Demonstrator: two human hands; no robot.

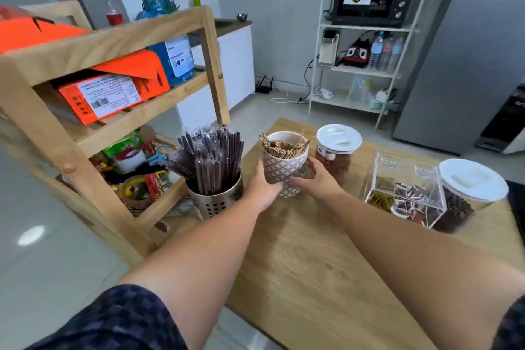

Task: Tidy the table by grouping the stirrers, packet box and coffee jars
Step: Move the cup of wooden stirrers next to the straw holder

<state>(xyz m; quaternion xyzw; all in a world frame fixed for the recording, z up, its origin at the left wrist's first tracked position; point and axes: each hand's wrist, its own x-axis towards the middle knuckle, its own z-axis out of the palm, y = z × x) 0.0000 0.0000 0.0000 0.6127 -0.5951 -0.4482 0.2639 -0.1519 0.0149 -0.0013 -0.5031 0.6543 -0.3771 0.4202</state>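
Observation:
A patterned ceramic cup (284, 170) full of wooden stirrers stands near the far left of the wooden table (312, 264). My left hand (262, 190) grips its left side and my right hand (315, 179) wraps its right side. To the left, a perforated steel holder (217, 199) packed with wrapped dark stirrers sits at the table's left edge. Behind the cup is a white-lidded coffee jar (336, 150). A clear acrylic packet box (409, 190) sits at the right, with a second white-lidded jar (468, 193) of coffee beans beside it.
A wooden shelf unit (85, 128) with orange boxes, a blue bottle and clutter stands close on the left. A white wire rack (366, 65) with an oven is across the floor, a grey fridge (468, 65) at the right.

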